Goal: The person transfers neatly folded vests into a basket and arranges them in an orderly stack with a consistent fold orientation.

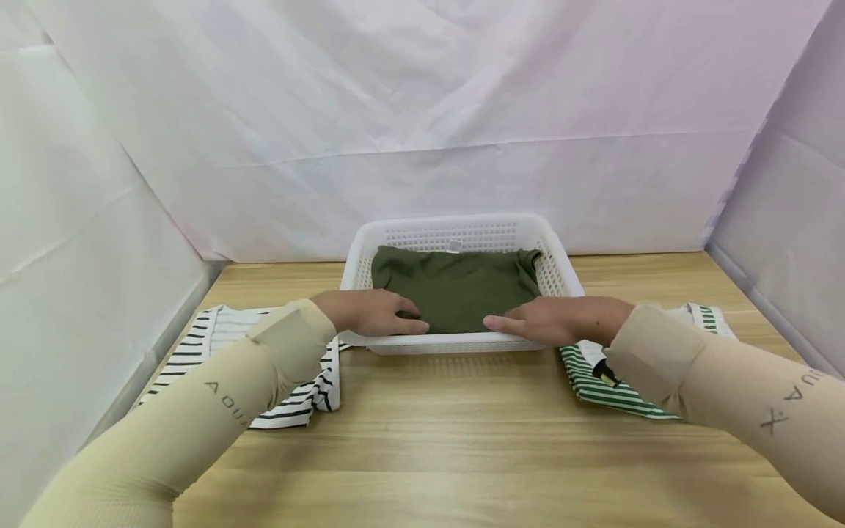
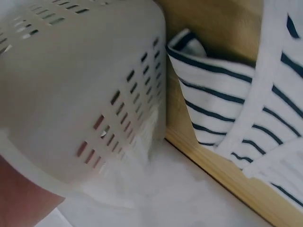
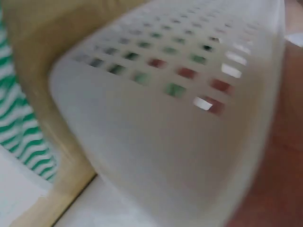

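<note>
A dark green garment [image 1: 455, 286], folded, lies inside a white plastic basket [image 1: 439, 343] with slotted walls. Over the basket's left front corner reaches my left hand [image 1: 376, 312], its fingers resting on the garment with the tips partly hidden. My right hand [image 1: 551, 319] comes over the right front corner, thumb extended toward the middle, and touches the cloth there. In the left wrist view part of the left hand [image 2: 23, 198] shows beyond the basket rim. The right wrist view has the right hand [image 3: 270, 175] at the basket's edge, fingers out of sight.
A black-and-white striped garment [image 1: 297, 403] lies on the wooden table [image 1: 429, 440] left of the basket, partly under the left forearm. Right of the basket is a green-and-white striped garment [image 1: 614, 396], partly under the right forearm. White cloth walls [image 1: 422, 110] enclose the table's back and sides.
</note>
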A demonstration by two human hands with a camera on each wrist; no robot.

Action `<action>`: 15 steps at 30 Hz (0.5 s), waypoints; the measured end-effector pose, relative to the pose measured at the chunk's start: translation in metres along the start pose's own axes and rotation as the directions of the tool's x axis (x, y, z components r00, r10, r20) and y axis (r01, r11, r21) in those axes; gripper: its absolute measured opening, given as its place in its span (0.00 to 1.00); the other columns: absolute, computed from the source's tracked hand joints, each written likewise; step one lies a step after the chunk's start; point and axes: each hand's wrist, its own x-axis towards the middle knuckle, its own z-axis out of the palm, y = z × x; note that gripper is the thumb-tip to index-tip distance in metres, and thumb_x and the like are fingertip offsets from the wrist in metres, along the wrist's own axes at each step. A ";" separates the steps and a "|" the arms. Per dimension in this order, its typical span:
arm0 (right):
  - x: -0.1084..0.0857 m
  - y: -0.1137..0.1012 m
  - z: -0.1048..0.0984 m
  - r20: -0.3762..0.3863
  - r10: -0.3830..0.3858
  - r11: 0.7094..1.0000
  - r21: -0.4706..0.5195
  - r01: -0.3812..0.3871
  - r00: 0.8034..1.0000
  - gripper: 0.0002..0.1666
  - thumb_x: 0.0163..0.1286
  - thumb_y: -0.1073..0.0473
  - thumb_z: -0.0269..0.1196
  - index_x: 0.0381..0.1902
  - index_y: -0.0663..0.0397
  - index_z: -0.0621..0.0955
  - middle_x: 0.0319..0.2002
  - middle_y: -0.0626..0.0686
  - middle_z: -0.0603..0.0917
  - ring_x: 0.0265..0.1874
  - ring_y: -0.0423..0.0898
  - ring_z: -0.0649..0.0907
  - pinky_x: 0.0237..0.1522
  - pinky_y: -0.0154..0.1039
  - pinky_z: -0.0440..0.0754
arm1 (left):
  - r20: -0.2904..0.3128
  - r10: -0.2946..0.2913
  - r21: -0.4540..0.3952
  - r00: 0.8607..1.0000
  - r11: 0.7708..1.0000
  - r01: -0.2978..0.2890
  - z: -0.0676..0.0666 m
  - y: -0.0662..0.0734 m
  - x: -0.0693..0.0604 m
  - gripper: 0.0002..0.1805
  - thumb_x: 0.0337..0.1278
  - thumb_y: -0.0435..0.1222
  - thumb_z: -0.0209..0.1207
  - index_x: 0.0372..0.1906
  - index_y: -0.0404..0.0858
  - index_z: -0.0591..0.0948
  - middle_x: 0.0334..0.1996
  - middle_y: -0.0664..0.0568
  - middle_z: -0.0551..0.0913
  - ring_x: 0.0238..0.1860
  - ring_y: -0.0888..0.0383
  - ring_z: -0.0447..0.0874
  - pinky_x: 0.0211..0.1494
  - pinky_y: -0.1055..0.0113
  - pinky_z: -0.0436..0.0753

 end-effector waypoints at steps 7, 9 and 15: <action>0.002 0.004 0.007 -0.047 -0.009 1.000 0.023 0.010 0.999 0.51 0.74 0.23 0.32 0.74 0.56 0.66 0.73 0.60 0.69 0.73 0.63 0.67 0.71 0.63 0.63 | -0.014 0.017 -0.075 1.000 0.997 -0.018 0.003 0.004 -0.003 0.45 0.61 0.75 0.37 0.72 0.51 0.71 0.72 0.56 0.70 0.76 0.54 0.62 0.77 0.51 0.61; 0.002 0.003 0.008 -0.057 -0.006 1.000 0.023 0.007 0.998 0.51 0.74 0.23 0.32 0.74 0.55 0.67 0.73 0.59 0.69 0.73 0.63 0.67 0.70 0.63 0.63 | -0.005 0.021 -0.067 1.000 0.998 -0.021 0.005 0.004 -0.002 0.45 0.62 0.75 0.34 0.72 0.51 0.70 0.73 0.56 0.70 0.77 0.53 0.61 0.78 0.51 0.60; 0.004 0.002 0.012 -0.116 0.027 1.000 0.012 -0.025 0.993 0.50 0.73 0.22 0.32 0.73 0.50 0.70 0.71 0.56 0.72 0.71 0.61 0.70 0.69 0.63 0.65 | -0.030 0.015 -0.026 0.999 1.000 -0.016 0.008 0.004 -0.002 0.46 0.63 0.75 0.30 0.71 0.51 0.73 0.71 0.55 0.72 0.75 0.52 0.65 0.76 0.50 0.63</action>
